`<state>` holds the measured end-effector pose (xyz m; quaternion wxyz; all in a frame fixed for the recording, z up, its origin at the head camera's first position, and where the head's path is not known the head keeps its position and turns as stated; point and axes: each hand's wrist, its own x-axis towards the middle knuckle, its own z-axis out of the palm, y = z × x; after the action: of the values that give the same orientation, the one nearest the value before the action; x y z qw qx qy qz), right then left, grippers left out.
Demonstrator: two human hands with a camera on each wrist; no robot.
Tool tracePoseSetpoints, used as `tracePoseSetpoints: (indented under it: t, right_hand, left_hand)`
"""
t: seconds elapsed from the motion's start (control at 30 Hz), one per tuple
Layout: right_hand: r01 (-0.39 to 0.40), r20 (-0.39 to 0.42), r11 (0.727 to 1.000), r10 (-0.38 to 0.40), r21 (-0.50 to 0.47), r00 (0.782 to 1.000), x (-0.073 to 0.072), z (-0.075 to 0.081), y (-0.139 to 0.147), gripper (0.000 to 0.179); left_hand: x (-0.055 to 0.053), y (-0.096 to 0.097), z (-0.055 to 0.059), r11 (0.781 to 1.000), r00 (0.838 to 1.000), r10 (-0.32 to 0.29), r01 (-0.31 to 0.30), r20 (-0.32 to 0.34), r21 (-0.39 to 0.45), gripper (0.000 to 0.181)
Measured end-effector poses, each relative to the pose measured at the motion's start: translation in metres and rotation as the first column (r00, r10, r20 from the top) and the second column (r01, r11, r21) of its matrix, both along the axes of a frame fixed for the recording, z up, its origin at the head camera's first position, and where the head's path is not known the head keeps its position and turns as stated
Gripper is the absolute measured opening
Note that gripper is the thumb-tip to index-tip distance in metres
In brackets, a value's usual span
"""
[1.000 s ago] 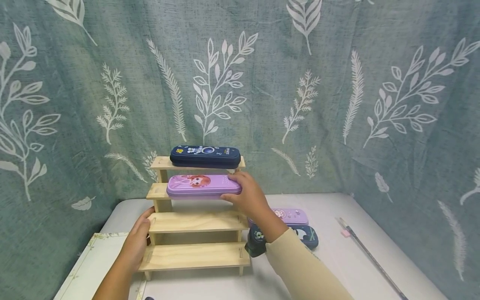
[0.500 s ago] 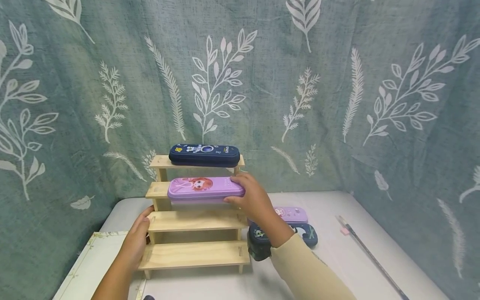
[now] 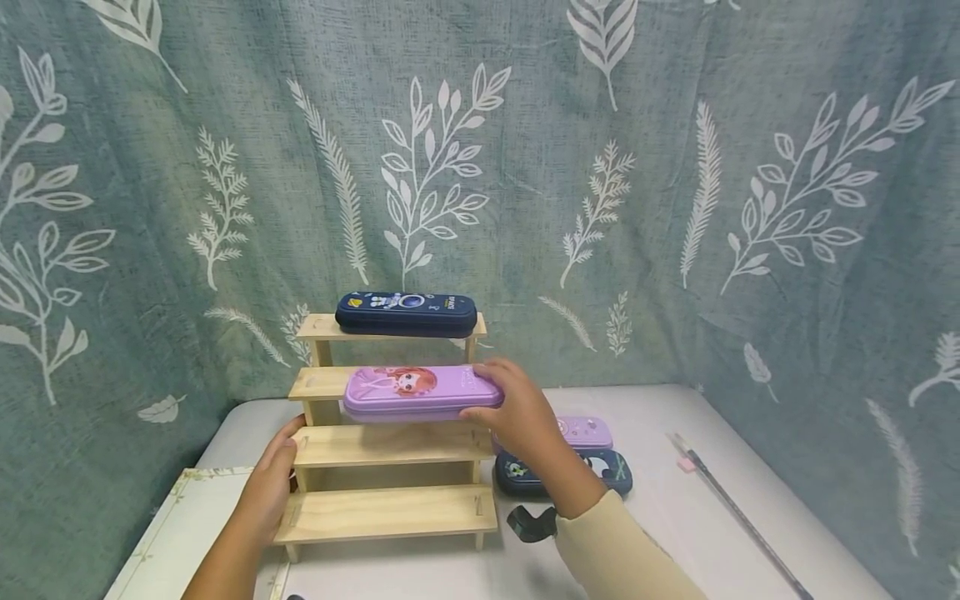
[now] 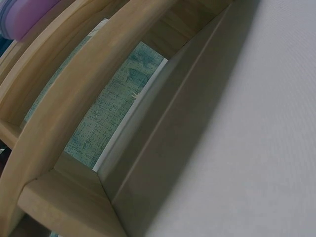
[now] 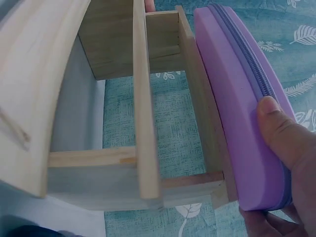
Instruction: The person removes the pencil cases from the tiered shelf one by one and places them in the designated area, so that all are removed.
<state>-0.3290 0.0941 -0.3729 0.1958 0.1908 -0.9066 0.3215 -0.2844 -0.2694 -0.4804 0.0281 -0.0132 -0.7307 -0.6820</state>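
Observation:
In the head view a stepped wooden display shelf point(image 3: 390, 446) stands on the white table. At its left side, my left hand point(image 3: 272, 479) grips the edge by the third tier from the top. My right hand point(image 3: 519, 412) holds the right end of a purple pencil case point(image 3: 450, 392) printed with a red-haired girl. That case is level, at the front of the second tier. The right wrist view shows the thumb point(image 5: 284, 128) on the case's zipper side, close beside a shelf plank. A navy space-print pencil case point(image 3: 408, 314) lies on the top tier. My left hand is out of the left wrist view.
Right of the shelf lie a lilac pencil case point(image 3: 588, 432) and a dark panda-print pencil case point(image 3: 611, 472), partly behind my right arm. A long thin brush-like stick point(image 3: 742, 508) lies farther right. A white leaf-edged board point(image 3: 180, 533) lies at the left. Leaf-patterned curtain point(image 3: 525, 208) surrounds the table.
My right hand has drawn the purple pencil case to the right and forward, down toward the front of the second tier. My left hand stays at the shelf's left side.

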Motion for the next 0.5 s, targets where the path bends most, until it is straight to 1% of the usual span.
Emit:
tracePoseSetpoints:
  t: [0.2, 0.3, 0.5]
  right_hand:
    - [0.018, -0.013, 0.999, -0.019, -0.050, 1.000, 0.010, -0.008, 0.007, 0.075]
    - [0.023, -0.017, 0.999, -0.024, -0.046, 1.000, 0.015, -0.012, 0.011, 0.075]
    - [0.030, -0.007, 0.999, -0.031, -0.042, 1.000, 0.024, -0.021, 0.018, 0.076]
  left_hand:
    - [0.000, 0.000, 0.000, 1.000, 1.000, -0.008, 0.008, -0.014, 0.001, 0.055]
    - [0.000, 0.000, 0.000, 1.000, 1.000, -0.009, 0.009, -0.021, 0.004, 0.055]
    - [0.002, 0.002, 0.002, 1.000, 1.000, -0.009, 0.009, -0.012, 0.006, 0.057]
